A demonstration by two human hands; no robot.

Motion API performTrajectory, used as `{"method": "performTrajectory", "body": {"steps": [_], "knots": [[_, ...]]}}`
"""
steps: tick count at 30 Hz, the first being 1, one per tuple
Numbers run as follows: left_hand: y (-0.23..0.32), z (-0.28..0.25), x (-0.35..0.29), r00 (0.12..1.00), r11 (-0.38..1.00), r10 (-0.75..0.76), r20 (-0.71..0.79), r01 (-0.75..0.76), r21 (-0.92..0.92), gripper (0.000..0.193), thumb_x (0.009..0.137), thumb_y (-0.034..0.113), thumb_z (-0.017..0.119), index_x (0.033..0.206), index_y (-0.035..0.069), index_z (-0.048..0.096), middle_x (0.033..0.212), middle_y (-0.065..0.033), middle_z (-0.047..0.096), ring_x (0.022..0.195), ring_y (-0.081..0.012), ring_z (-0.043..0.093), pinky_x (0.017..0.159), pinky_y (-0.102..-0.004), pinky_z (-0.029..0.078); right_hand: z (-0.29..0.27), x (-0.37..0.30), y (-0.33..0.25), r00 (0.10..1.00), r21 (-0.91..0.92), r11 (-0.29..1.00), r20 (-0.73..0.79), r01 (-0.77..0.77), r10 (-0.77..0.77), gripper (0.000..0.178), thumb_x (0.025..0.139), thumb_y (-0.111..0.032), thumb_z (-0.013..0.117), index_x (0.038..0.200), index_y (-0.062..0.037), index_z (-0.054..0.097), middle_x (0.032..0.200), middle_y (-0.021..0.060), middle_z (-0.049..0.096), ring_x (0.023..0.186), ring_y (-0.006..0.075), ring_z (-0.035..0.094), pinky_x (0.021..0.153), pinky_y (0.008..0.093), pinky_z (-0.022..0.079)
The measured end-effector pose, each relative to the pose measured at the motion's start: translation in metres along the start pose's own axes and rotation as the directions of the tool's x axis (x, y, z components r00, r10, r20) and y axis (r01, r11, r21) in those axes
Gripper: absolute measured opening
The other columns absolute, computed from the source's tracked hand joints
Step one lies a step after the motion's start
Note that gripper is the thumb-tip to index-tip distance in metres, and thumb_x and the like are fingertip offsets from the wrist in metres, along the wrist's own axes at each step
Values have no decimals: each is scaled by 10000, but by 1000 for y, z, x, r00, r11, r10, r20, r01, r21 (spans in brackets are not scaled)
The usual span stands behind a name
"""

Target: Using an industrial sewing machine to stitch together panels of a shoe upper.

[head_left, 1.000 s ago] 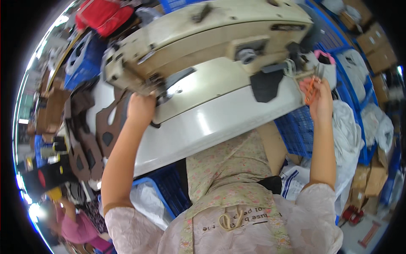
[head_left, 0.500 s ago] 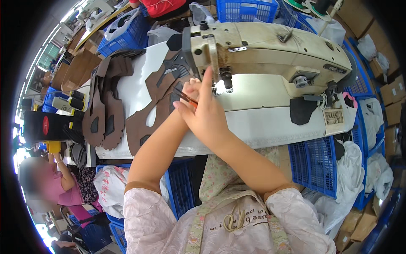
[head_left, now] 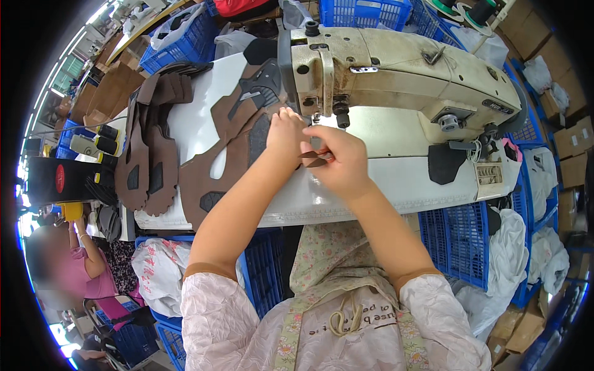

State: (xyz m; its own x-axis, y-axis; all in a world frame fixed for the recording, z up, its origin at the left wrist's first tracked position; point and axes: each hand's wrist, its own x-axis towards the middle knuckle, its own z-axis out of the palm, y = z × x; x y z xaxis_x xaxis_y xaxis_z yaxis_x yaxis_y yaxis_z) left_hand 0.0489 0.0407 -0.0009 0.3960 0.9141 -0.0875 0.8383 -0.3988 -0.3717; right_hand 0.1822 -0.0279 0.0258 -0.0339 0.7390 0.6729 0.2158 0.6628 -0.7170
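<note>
The brown piece (head_left: 236,154) is lying on the desk (head_left: 297,203), reaching the left grip (head_left: 286,137); whether that is pinching, I cannot say. Beside it, the right grip (head_left: 344,161) is holding scissors (head_left: 314,162). Beyond, the sewing machine (head_left: 396,83) is standing; leftward, a brown stack (head_left: 143,154) is lying.

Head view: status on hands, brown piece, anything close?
Left hand at brown piece. Right hand holding snips. Sewing machine close beyond both hands.
</note>
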Motion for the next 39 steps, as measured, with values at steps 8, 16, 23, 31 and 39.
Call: {"method": "performTrajectory", "body": {"steps": [8,16,23,31,39], "knots": [[-57,41,-11,962,993,-65,-266,88,76,370,825,126,629,1152,-42,669,1242,-209,661,1175,-305,620,991,-413,488,-31,-40,-11,789,214,774,334,-596,516,333,942,-292,689,1152,-51,597,676,10,591,543,83,512,505,233,405],[-76,50,-6,935,996,-65,-349,80,27,329,805,114,636,1100,-26,680,1166,-180,695,1143,-278,643,985,-417,502,31,-15,26,280,482,-65,608,-873,743,542,1072,-486,332,1258,-39,576,753,-6,510,622,100,463,544,229,390],[-79,40,-6,935,990,-128,-331,100,-100,306,780,77,646,1068,-22,681,1140,-170,701,1126,-272,650,995,-405,500,77,22,56,123,628,-351,585,-695,802,428,1070,-400,395,1042,-11,573,770,18,488,564,111,408,502,242,381],[-76,30,-12,944,983,-158,-291,124,-134,352,793,74,647,1130,-28,654,1190,-174,680,1182,-273,623,1029,-421,483,102,26,74,128,679,-391,580,-621,804,444,1071,-406,385,979,-16,577,747,12,491,545,93,391,450,215,353],[-75,29,-11,915,988,-140,-378,105,-112,334,801,42,605,1125,-31,638,1197,-167,678,1182,-296,622,1017,-424,488,106,31,75,120,711,-363,530,-602,840,404,1067,-375,403,985,-24,584,724,4,466,543,85,395,436,216,350]]}}
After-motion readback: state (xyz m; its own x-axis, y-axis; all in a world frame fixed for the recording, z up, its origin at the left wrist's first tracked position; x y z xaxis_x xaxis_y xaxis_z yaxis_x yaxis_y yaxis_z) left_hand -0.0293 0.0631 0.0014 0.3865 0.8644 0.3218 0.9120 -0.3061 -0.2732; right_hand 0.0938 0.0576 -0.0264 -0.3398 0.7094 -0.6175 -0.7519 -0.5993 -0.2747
